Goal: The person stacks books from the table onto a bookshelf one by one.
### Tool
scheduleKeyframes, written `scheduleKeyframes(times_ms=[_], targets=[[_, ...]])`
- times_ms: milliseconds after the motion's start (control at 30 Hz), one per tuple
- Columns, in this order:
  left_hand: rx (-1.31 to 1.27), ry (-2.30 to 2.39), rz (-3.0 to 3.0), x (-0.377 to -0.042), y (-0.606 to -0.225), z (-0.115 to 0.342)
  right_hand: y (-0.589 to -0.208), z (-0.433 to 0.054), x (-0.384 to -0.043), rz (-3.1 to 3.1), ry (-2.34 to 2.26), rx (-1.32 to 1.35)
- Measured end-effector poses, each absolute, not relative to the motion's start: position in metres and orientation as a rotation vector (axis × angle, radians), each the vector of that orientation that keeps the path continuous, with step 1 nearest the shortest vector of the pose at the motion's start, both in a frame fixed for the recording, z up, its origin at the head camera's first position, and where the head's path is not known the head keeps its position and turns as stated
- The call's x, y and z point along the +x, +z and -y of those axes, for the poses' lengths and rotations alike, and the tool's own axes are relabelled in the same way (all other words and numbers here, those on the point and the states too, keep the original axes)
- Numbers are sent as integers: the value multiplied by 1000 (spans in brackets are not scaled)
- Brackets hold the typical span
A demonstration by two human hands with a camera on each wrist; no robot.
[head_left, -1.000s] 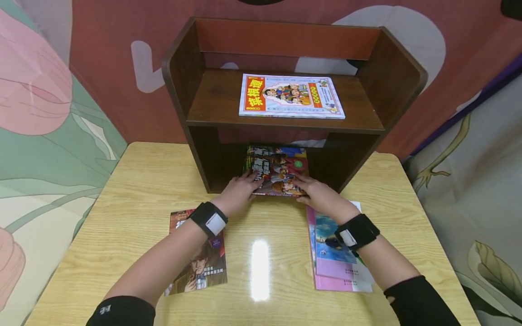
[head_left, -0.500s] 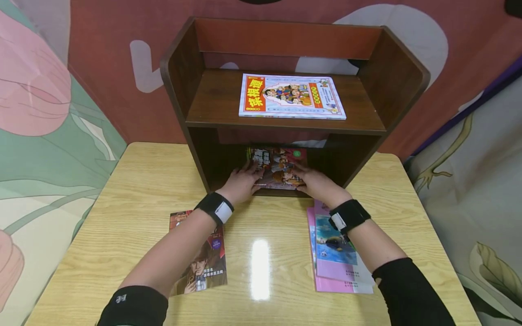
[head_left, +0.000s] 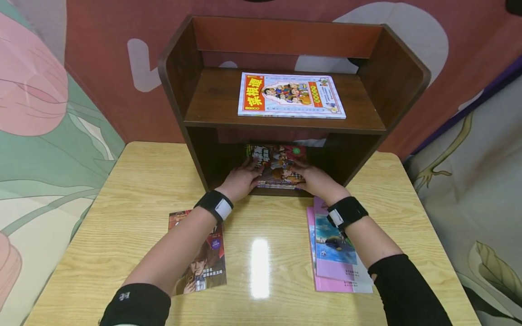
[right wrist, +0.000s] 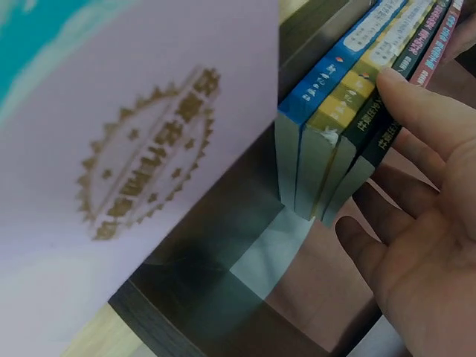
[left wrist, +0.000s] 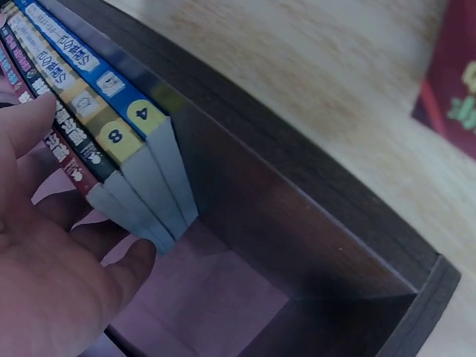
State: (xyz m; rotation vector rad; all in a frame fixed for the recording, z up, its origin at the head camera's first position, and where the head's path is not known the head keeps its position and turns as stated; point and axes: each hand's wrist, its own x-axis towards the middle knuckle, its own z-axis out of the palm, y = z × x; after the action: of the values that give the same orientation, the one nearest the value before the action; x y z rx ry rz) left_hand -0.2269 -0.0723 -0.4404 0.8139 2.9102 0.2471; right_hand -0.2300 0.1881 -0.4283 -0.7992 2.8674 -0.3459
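Note:
A stack of several books [head_left: 277, 170] lies flat on the lower shelf, its spines facing me. In the left wrist view, the spines of the books [left wrist: 119, 134] are blue, yellow, black and red. My left hand [head_left: 239, 181] touches the stack's left end, thumb against the spines and fingers over the top cover. At the opposite end, my right hand [head_left: 322, 183] touches it the same way. The fingers of my right hand [right wrist: 439, 163] are loosely extended in the right wrist view, thumb on the spines. Both hands' fingertips lie partly in the shelf's shadow.
The dark wooden bookshelf [head_left: 195, 123] stands at the back of the table [head_left: 134, 190]. A light-blue picture book [head_left: 291, 95] lies on its upper shelf. Under my left forearm is a brown book [head_left: 214, 267]; two pink books [head_left: 342, 271] overlap under my right.
The stack has slid deeper into the lower shelf; its front edge now sits behind the shelf's lip. Both hands moved forward with it, then barely moved over the last half second.

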Motion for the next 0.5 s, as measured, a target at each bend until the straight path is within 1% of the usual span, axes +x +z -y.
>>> scheduleKeyframes(times_ms=[267, 400, 500], targets=[[830, 376, -2871, -228, -440, 72, -431, -189, -229, -2865, -404, -775], [765, 469, -2800, -228, -440, 72, -435, -191, -231, -2799, -567, -743], [685, 598, -2739, -228, -441, 72, -437, -192, -233, -2717, -775, -662]])
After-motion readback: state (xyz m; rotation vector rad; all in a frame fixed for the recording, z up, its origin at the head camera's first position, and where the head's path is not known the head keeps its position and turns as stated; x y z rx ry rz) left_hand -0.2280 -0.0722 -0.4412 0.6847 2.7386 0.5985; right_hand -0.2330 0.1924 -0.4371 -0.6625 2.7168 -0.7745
